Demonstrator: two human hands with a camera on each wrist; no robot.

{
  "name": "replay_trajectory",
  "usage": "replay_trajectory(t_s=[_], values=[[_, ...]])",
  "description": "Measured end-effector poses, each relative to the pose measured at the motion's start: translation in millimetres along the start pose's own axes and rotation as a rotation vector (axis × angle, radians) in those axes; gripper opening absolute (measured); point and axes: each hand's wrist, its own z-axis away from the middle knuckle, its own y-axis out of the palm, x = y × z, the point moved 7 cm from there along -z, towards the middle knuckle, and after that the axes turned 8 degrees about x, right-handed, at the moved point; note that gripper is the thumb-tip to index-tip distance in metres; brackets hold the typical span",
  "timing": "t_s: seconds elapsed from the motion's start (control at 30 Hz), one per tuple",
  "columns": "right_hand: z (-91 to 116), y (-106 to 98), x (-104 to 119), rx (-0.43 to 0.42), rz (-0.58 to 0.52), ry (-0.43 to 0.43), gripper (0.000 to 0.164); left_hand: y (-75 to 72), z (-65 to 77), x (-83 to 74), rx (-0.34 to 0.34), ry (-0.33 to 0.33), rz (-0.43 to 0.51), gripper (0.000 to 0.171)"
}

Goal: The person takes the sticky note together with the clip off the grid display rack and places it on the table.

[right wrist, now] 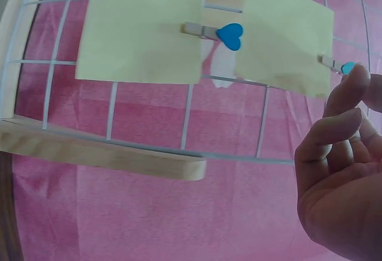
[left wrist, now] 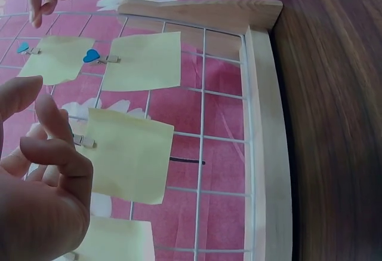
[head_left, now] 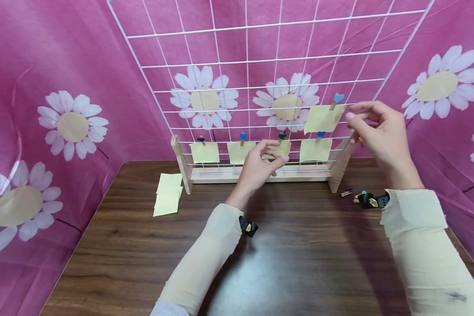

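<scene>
A white wire grid (head_left: 246, 27) stands in a wooden base (head_left: 300, 176). Heart-topped clothespins hold several yellow sticky notes (head_left: 315, 151) along its lower part. One more note (head_left: 321, 120) hangs higher at the right, under a light blue heart clothespin (head_left: 339, 98). Just off that note's right edge, my right hand (head_left: 383, 131) hovers with bent fingers, thumb near the index finger, nothing visible between them. My left hand (head_left: 258, 162) is loosely bent before a lower note (left wrist: 128, 159), partly hiding it and its green-heart clothespin (head_left: 282, 136); it holds nothing that shows.
Loose yellow notes (head_left: 167, 202) lie on the brown wooden table (head_left: 114, 245), left of the base. Several small clothespins (head_left: 346, 193) lie by the base's right foot, near my right wrist. A pink cloth with white daisies (head_left: 73, 126) hangs behind and at both sides.
</scene>
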Motion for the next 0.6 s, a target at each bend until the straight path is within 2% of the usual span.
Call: replay_trajectory(t_s=[0.3, 0.6], values=[[-11.2, 4.4, 9.2, 0.009, 0.040, -0.016, 0.019, 4.9, -5.9, -0.9, 0.018, -0.026, -0.018, 0.044], [-16.8, 5.4, 15.8, -0.007, -0.050, -0.028, 0.020, 9.1, -11.9, -5.3, 0.004, -0.024, -0.007, 0.043]])
